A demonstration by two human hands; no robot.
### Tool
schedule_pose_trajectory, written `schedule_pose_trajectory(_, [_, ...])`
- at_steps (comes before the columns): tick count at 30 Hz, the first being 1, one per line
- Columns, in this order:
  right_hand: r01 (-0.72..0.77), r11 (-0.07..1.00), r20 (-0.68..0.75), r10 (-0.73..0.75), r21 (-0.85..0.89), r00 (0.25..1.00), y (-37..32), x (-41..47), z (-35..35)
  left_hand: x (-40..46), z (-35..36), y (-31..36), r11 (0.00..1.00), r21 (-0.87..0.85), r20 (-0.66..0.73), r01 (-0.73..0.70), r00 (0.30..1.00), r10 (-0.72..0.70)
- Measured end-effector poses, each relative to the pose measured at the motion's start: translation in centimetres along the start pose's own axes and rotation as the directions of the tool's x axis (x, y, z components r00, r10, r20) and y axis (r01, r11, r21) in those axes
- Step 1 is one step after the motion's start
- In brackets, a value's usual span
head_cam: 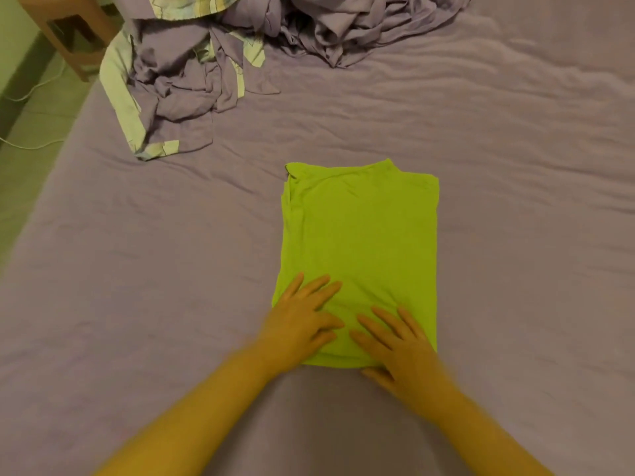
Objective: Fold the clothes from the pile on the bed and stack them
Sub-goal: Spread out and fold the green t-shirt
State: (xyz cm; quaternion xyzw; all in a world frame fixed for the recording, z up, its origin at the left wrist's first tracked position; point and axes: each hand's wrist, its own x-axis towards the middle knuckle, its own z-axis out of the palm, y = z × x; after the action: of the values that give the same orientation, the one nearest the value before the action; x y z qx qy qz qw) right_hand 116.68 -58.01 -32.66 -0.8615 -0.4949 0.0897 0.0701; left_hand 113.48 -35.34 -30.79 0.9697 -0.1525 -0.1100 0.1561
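Both hands, left (302,324) and right (402,348), press flat-fingered on the smooth, rectangular folded lime-green shirt (360,235).

Dim, green-tinted, soft, edge-warped

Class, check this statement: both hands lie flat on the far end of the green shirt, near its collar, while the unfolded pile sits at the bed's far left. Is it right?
Not quite. The head view shows the left hand and right hand flat on the near end of the green shirt, opposite the collar. The pile does sit far left.
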Motion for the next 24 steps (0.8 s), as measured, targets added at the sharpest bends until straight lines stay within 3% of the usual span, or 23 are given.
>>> schedule_pose_trajectory(3, [0.063,0.998,0.012,-0.064,0.023,0.998,1.7,-1.0,0.2,-1.7,1.5,1.2,0.998,0.037,0.051,0.057,0.997,-0.059])
schedule_pose_trajectory(7, [0.070,0.997,-0.205,-0.063,0.025,0.977,1.8,-1.7,0.4,-3.3,2.1,1.5,0.991,0.125,0.116,0.043,0.992,-0.058])
schedule_pose_trajectory(10, [0.026,0.999,-0.266,-0.013,0.044,0.964,1.8,-2.1,0.1,-3.8,2.0,2.5,0.989,0.123,0.081,0.084,0.992,-0.095])
schedule_pose_trajectory(16, [-0.060,0.979,-0.215,0.102,0.193,0.971,1.5,-2.3,-1.7,-4.6,2.4,5.6,0.973,-0.071,-0.176,0.217,0.958,-0.227])
schedule_pose_trajectory(20, [-0.079,0.974,-0.096,0.101,0.213,0.990,0.6,-5.9,-2.6,-7.0,2.8,8.9,0.955,-0.173,-0.095,0.242,0.961,-0.261])
schedule_pose_trajectory(24, [-0.149,0.957,-0.069,0.171,0.250,0.983,-2.3,-12.3,-3.5,-10.4,3.6,13.4,0.971,-0.206,-0.126,0.125,0.980,-0.153])
